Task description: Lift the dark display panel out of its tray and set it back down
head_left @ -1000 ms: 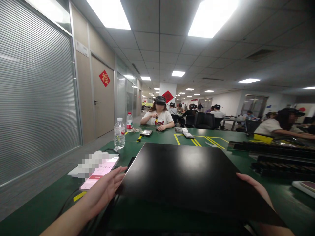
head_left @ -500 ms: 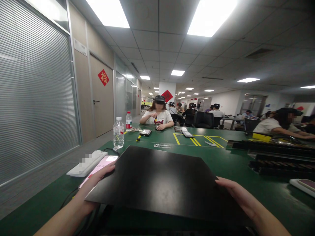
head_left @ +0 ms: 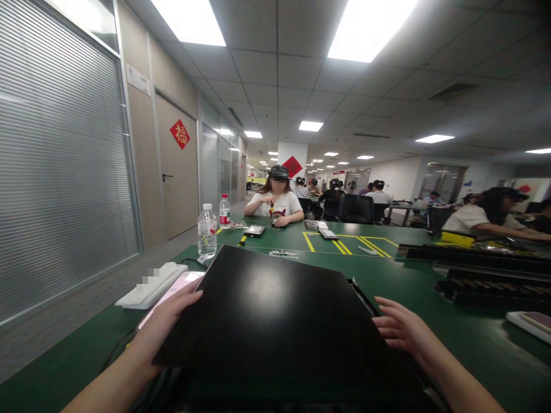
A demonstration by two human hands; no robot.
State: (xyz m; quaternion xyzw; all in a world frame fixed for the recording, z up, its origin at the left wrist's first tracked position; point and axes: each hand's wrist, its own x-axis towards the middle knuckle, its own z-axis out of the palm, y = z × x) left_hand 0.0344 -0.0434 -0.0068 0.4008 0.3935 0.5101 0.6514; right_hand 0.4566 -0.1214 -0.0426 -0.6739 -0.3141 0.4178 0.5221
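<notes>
A flat, glossy black panel (head_left: 275,321) fills the near middle of the view, tilted, with its left side raised. My left hand (head_left: 172,315) grips its left edge; the thumb lies near the rim and the other fingers are hidden beneath. Beside the right edge is my right hand (head_left: 402,330), its fingers stretched out and slightly apart. Those fingertips are at a dark slotted rail (head_left: 362,297) that shows along the panel's right side; I cannot tell whether they touch it. What lies under the panel is mostly hidden.
On the green table (head_left: 430,298), a phone (head_left: 170,295) and white case (head_left: 152,287) lie left, near a water bottle (head_left: 207,232). Black metal parts (head_left: 482,287) sit at right. A person (head_left: 275,201) works opposite, near a hard drive (head_left: 255,230).
The panel has shifted left and its left side has risen, exposing the rail at right. My right hand has let go of the panel's right edge and its fingers have spread.
</notes>
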